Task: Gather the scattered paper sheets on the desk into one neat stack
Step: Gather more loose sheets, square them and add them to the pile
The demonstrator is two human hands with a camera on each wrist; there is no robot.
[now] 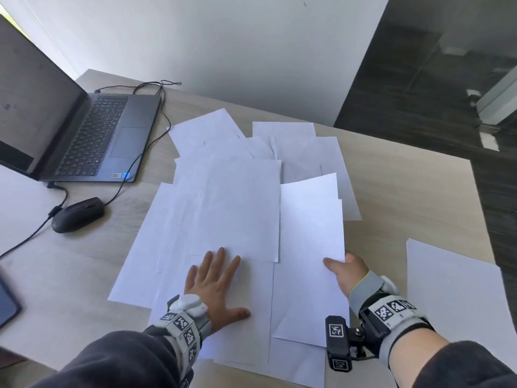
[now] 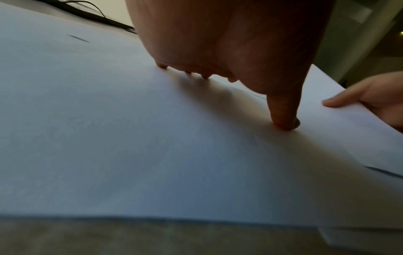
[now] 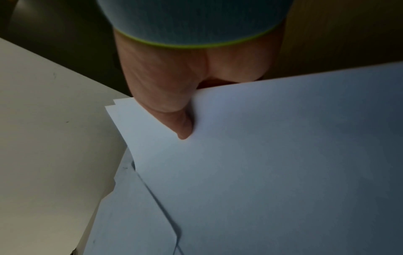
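Several white paper sheets lie overlapped across the middle of the wooden desk. My left hand lies flat on them with fingers spread, pressing down; the left wrist view shows its fingertips touching the paper. My right hand pinches the right edge of a few sheets, thumb on top, fingers hidden underneath. In the right wrist view the thumb presses on the held sheets, whose corners are slightly offset. One more sheet lies apart at the right.
An open laptop stands at the back left, with a black wired mouse and its cable in front. A dark device corner shows at the left edge. The desk's right edge drops to dark floor.
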